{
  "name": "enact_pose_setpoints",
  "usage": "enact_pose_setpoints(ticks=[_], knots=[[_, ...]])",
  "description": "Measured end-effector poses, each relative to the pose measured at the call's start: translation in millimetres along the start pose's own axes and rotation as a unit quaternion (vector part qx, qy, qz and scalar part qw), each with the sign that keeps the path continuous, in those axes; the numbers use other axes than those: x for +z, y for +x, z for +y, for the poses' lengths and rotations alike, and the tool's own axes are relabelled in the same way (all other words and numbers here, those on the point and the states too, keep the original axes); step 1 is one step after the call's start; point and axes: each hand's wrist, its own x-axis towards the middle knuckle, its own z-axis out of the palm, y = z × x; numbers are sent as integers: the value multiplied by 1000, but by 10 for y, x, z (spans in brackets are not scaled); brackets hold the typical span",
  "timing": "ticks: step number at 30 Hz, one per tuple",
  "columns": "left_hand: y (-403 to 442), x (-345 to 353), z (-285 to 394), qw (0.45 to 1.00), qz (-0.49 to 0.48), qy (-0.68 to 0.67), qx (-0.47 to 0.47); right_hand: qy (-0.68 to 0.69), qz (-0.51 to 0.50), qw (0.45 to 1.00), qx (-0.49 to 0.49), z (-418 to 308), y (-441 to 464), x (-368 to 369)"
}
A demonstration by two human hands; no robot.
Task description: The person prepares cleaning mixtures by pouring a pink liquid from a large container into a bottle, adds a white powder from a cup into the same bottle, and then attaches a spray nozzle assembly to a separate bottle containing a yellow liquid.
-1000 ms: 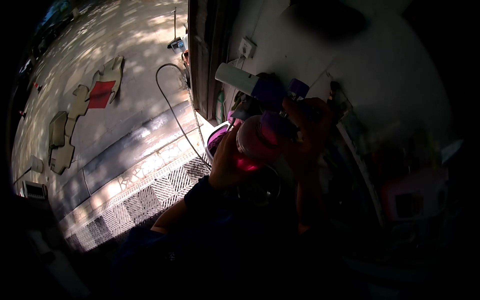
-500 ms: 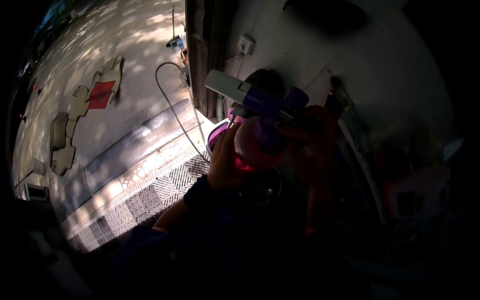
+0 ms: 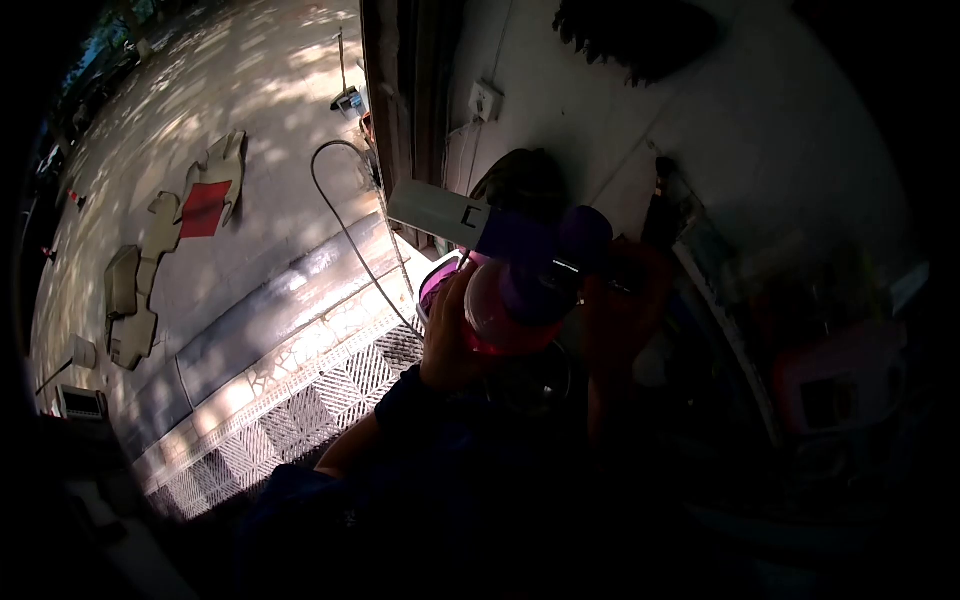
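Observation:
A bottle (image 3: 505, 312) with pink-red liquid and a purple top is in front of me, with my left hand (image 3: 448, 335) wrapped round its left side. From the top, a purple and white device (image 3: 437, 213) sticks out to the left, and a round purple knob (image 3: 584, 235) sits at its right. My right hand (image 3: 625, 300) is at the right end of the device, deep in shadow; its fingers are too dark to make out.
A purple-lined basin (image 3: 436, 279) stands behind the bottle. A black hose (image 3: 345, 222) curves over the doorway floor. Outside lie beige mats (image 3: 160, 235) with a red cloth (image 3: 205, 209). A socket (image 3: 485, 101) is on the wall; grey mats (image 3: 330, 390) line the threshold.
The white end of the device has swung down and left, and the purple knob has moved lower. My left hand keeps its hold on the bottle. The view has shifted slightly.

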Motion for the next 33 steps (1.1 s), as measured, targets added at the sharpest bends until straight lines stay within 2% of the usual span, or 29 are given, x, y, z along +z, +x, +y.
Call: enact_pose_setpoints(ticks=[1,4,6,9,12,14,18,21,23,26,27,28,30,31,33], knots=[[-35,50,31,999,-35,-12,-11,-69,-2,997,19,34,-42,-13],[48,16,43,996,-88,19,-24,-92,-1,995,25,85,-121,-6],[74,-43,4,996,-52,69,6,-89,-7,995,38,162,-195,-44],[49,-150,314,995,-46,45,-73,-87,-33,995,45,301,-243,-127],[77,-181,371,997,-13,20,-74,-88,-64,993,49,442,-259,-201],[21,-134,100,999,-27,11,-29,-91,-80,990,69,474,-253,-226],[47,-168,147,999,-9,41,-13,-116,-117,977,136,286,-196,-190],[44,-155,113,998,-15,57,-19,-103,-70,989,80,384,-242,-139],[37,-149,58,999,-33,32,-20,-89,-15,996,-4,450,-257,-81],[-7,-173,163,994,-38,85,-56,-33,-3,999,30,231,-211,211],[38,-231,414,998,8,48,-39,-19,7,998,51,94,-175,278],[-5,-222,183,998,-18,40,-36,-13,20,997,75,9,-142,284],[14,-146,-2,998,-26,52,-40,-46,-19,998,45,155,-164,68],[37,-131,3,999,-12,20,-42,-41,-13,991,129,-161,-75,143],[34,-110,-9,998,-16,54,-18,-9,7,994,105,-143,-68,152]])
